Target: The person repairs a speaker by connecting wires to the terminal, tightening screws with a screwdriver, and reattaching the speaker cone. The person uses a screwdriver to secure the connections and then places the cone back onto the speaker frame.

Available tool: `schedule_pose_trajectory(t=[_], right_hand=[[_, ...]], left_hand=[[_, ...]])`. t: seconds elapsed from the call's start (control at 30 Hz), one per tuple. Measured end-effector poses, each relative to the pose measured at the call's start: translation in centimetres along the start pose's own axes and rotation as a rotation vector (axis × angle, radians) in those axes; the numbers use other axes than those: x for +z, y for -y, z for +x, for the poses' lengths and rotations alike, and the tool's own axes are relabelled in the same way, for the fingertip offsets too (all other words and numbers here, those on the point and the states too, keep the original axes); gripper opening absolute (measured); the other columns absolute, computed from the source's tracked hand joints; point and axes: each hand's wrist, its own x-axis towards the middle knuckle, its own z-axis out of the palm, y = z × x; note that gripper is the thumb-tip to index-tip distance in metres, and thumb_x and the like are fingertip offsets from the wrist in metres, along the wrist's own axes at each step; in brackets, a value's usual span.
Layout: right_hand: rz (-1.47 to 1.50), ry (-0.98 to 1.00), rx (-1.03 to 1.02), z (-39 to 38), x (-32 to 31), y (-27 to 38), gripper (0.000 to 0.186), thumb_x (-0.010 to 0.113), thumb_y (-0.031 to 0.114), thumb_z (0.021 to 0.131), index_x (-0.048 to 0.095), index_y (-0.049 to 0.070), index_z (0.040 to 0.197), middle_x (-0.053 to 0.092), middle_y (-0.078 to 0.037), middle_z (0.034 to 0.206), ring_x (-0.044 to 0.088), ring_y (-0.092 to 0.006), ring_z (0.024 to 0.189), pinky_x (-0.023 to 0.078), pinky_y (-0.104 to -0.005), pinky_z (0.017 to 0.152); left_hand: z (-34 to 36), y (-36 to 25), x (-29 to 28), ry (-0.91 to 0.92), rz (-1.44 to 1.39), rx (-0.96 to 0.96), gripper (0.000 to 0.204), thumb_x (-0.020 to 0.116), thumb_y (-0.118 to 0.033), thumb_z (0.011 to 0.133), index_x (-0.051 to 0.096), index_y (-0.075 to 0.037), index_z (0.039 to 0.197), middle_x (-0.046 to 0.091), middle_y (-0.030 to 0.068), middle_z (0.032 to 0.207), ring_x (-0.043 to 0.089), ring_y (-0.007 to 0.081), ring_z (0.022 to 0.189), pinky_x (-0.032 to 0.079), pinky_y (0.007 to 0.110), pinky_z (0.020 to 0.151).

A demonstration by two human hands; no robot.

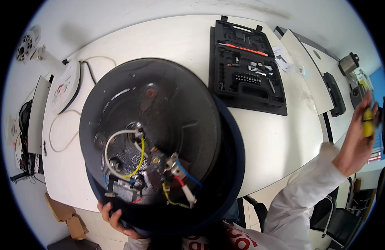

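A round black metal appliance base [159, 91] takes up the middle of the view, with wires and metal terminals exposed on its face. It sits tilted inside a dark blue round housing [233, 141]. White, yellow, blue and red wires run between the fittings, among them a white wire loop [109, 152]. My left hand [115, 218] grips the housing's lower left edge, fingers curled over it. Far to the right, my right hand [357, 137] is raised away from the appliance, closed around a yellow and black tool handle [368, 123]; motion blur hides what kind of tool it is.
A black tool case [248, 93] with sockets and bits lies opened on the white table [280, 141]. A white fan base [67, 89] with its cord stands at the left. Cardboard boxes [61, 208] lie on the floor, and a black chair [338, 218] is at the lower right.
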Motion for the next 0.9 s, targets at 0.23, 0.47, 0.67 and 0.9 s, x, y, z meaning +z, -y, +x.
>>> schedule_pose_trajectory(t=[0.23, 0.47, 0.67, 0.9], right_hand=[[0.556, 0.303, 0.723, 6.5, 2.8, -7.1, 0.073, 0.052, 0.022, 0.088, 0.003, 0.019, 0.143, -0.004, -0.014, 0.148, 0.012, -0.0351, 0.135, 0.028, -0.0513, 0.105], [0.754, 0.176, 0.807, 8.7, 2.1, -13.5, 0.069, 0.047, -0.004, 0.083, 0.012, 0.014, 0.139, 0.006, -0.008, 0.145, 0.014, -0.0248, 0.136, 0.032, -0.049, 0.105], [0.772, 0.241, 0.811, 9.0, 1.6, -16.8, 0.068, 0.036, -0.017, 0.084, 0.003, 0.007, 0.139, 0.017, -0.008, 0.136, 0.027, -0.0295, 0.131, 0.032, -0.0448, 0.107], [0.826, 0.189, 0.866, 8.0, 1.4, -16.9, 0.084, 0.038, -0.023, 0.078, -0.006, 0.012, 0.141, 0.027, -0.006, 0.122, 0.048, -0.0322, 0.115, 0.045, -0.0411, 0.098]], left_hand=[[0.7, 3.4, -3.6, 0.278, -0.001, 0.222, 0.041, 0.035, -0.051, 0.082, 0.051, -0.013, 0.088, 0.047, 0.015, 0.093, 0.049, 0.0302, 0.093, 0.021, 0.059, 0.099], [0.1, 3.3, -5.5, 0.261, 0.078, 0.153, 0.024, 0.05, -0.043, 0.076, 0.051, -0.02, 0.083, 0.045, 0.0103, 0.092, 0.044, 0.0364, 0.106, 0.021, 0.057, 0.1], [-0.1, 3.0, -4.8, 0.246, 0.093, 0.134, 0.024, 0.05, -0.043, 0.076, 0.051, -0.02, 0.084, 0.045, 0.0106, 0.093, 0.044, 0.0366, 0.106, 0.021, 0.057, 0.1], [0.1, 3.4, -4.2, 0.252, 0.092, 0.14, 0.025, 0.05, -0.043, 0.077, 0.051, -0.019, 0.085, 0.046, 0.0109, 0.094, 0.043, 0.0369, 0.107, 0.021, 0.057, 0.1]])
